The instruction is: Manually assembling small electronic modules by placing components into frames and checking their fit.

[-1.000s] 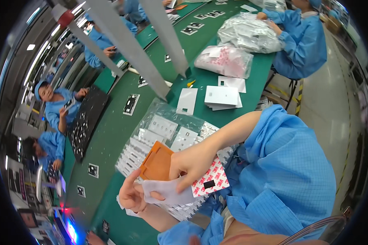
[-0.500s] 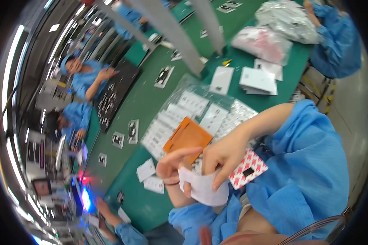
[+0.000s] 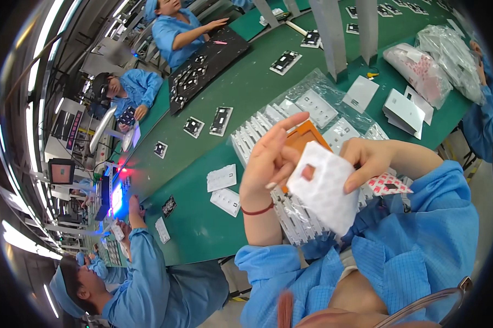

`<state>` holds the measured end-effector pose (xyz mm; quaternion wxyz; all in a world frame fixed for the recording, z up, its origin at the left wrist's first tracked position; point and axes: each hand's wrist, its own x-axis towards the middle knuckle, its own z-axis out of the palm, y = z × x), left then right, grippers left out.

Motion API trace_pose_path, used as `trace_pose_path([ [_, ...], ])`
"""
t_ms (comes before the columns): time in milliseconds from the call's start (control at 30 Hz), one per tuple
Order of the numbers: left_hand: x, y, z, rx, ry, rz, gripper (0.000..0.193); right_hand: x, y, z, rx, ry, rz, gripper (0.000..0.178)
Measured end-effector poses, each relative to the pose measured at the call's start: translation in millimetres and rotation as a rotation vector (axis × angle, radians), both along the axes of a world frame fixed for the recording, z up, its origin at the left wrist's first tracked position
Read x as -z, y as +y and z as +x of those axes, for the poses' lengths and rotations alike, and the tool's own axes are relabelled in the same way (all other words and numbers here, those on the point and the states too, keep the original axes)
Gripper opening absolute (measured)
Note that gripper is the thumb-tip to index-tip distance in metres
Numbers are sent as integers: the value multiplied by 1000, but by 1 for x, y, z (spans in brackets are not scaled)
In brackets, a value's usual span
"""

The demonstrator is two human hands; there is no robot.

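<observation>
A white sheet [image 3: 331,188] with a small rectangular hole is held up before my chest. My right hand [image 3: 375,157] pinches its right edge between thumb and fingers. My left hand [image 3: 268,158] is at its left edge, with one finger stretched up and others bent against the sheet; skin shows through the hole. Just below my right hand is a red-and-white patterned sheet [image 3: 389,186] with a dark rectangle; whether that hand also holds it, I cannot tell. An orange tray-like frame [image 3: 306,135] sits behind the white sheet, partly hidden.
White plates [image 3: 317,106] lie on clear plastic across the green table [image 3: 203,218]. Stacked white plates [image 3: 404,109] and plastic bags [image 3: 421,71] are at the far right. Metal posts [image 3: 331,38] rise from the table. A co-worker [image 3: 148,279] sits at the lower left, others across the table.
The view has swung, so the table and co-workers sit differently in it. The white sheet is now raised and turned, its hole showing more fully. My left hand is more upright.
</observation>
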<state>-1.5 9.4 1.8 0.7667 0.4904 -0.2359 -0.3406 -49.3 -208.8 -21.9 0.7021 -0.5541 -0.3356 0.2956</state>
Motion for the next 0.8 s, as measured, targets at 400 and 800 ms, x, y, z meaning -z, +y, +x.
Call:
trace_pose_path([
  [400, -7, 26, -3, -232, -246, -298, 65, -5, -55, -34, 165, -372, -41, 12],
  [800, 0, -28, -14, -256, -471, -60, 78, 45, -223, -174, 1299, 181, -445, 29],
])
